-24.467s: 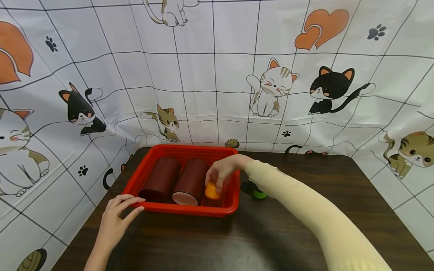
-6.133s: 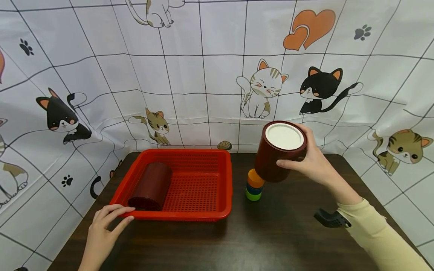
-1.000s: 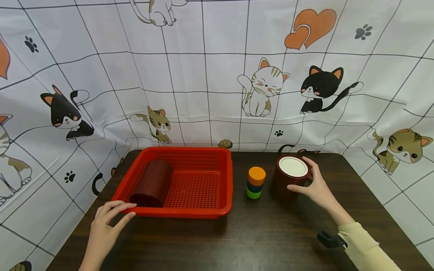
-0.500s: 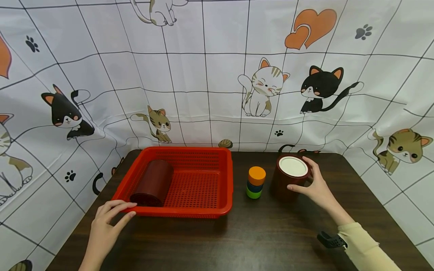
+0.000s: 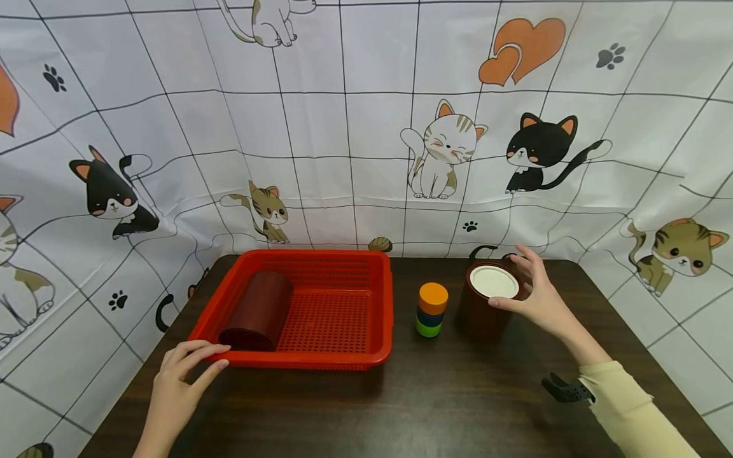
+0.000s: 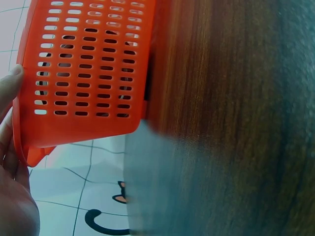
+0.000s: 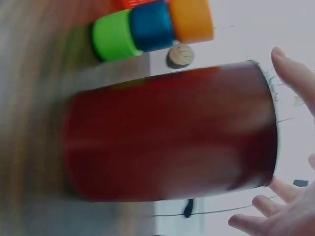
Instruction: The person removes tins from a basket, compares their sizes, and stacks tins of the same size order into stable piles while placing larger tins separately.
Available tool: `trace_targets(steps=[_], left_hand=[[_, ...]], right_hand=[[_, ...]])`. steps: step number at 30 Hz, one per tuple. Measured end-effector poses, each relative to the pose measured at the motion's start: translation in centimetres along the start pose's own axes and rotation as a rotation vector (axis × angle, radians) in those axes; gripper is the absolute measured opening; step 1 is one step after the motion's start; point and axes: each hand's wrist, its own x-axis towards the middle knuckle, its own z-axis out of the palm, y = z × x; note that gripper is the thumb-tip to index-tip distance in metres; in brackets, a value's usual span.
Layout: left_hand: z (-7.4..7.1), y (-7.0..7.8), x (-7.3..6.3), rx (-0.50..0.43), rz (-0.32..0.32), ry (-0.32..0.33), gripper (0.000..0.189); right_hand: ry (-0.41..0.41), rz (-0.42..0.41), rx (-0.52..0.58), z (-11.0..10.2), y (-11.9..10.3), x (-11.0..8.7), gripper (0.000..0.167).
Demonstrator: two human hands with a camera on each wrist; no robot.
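Observation:
A dark red cylinder (image 5: 485, 315) with a white round end on top stands upright on the table, right of the stack. My right hand (image 5: 541, 296) is beside its upper rim, fingers spread; in the right wrist view the thumb is apart from the cylinder and one fingertip is close to its edge, contact unclear. My left hand (image 5: 179, 385) holds the front left rim of the red plastic basket (image 5: 321, 359) between thumb and fingers. Inside the basket's left side lies another dark red cylinder (image 5: 260, 310). The stack has an orange piece (image 5: 433, 299), a dark blue piece (image 7: 152, 25) and a green piece (image 5: 428, 327).
The dark wooden table (image 5: 401, 407) runs up to a white curtain (image 5: 378, 127) with printed cats behind it. A black strap (image 5: 567, 388) hangs from the right wrist.
My right hand has loosened from the upright cylinder, its fingers lifting up and its thumb rising to the rim. The cylinder stays in place. My left hand and the basket have not moved.

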Motion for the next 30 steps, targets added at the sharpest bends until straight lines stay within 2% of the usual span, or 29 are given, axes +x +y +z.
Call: trace_targets(steps=[6,11,17,21,30], left_hand=[[0.0,-0.2,-0.1,-0.008,0.006,0.006,0.036],[0.0,-0.3,-0.1,-0.007,0.009,0.011,0.036],[0.0,-0.2,-0.1,-0.005,-0.007,0.020,0.036],[0.1,-0.1,-0.2,-0.023,0.003,0.049,0.040],[-0.3,-1.7,0.1,-0.097,0.040,0.103,0.042]], right_hand=[[-0.012,-0.042,-0.052,-1.2,-3.1,2.2,0.115],[-0.045,-0.099,-0.091,-0.9,-5.7,4.3,0.113],[-0.121,-0.198,-0.116,0.9,-8.6,6.9,0.111],[-0.181,-0.262,-0.143,2.6,-10.6,8.5,0.111],[-0.295,-0.414,-0.190,6.2,-14.1,11.2,0.107]])
